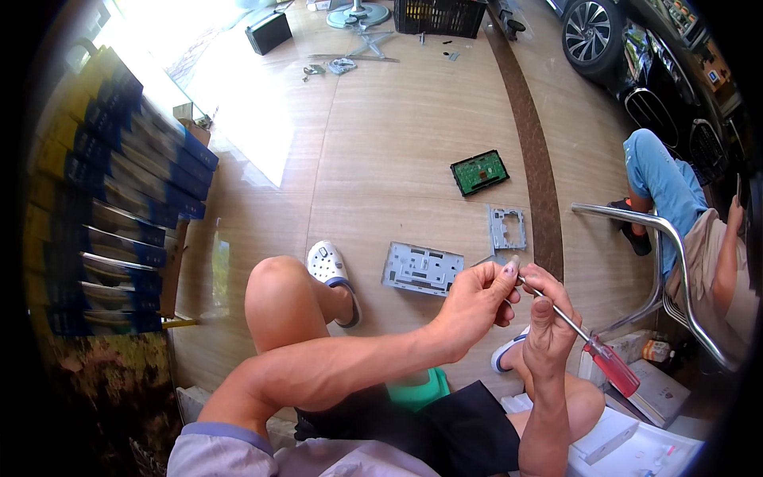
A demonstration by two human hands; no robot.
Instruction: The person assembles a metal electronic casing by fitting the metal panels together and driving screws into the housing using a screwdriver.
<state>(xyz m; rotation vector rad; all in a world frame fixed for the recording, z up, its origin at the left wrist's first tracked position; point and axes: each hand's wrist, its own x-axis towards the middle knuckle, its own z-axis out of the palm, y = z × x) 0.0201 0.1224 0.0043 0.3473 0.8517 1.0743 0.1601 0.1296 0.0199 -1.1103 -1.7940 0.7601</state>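
Note:
My right hand (551,332) is wrapped around the metal shaft of a screwdriver (613,367), whose red clear handle points down to the right. The shaft's other end reaches up to my left hand (475,302), where thumb and fingers pinch together at the tip; what lies between them is too small to make out. Below my hands on the floor lies a grey metal plate (420,270) with slots. Beyond it are a thin metal bracket (509,229) with a large cut-out and a green circuit board (482,172) in a black frame.
A seated person (675,191) and a bent-tube metal chair (674,230) are at right, near a dark car (592,36). Blue-and-yellow boxes (119,175) line the left. A black crate (441,17), a black block (269,33) and loose parts (342,66) sit far off. A green stool (420,389) is beneath me.

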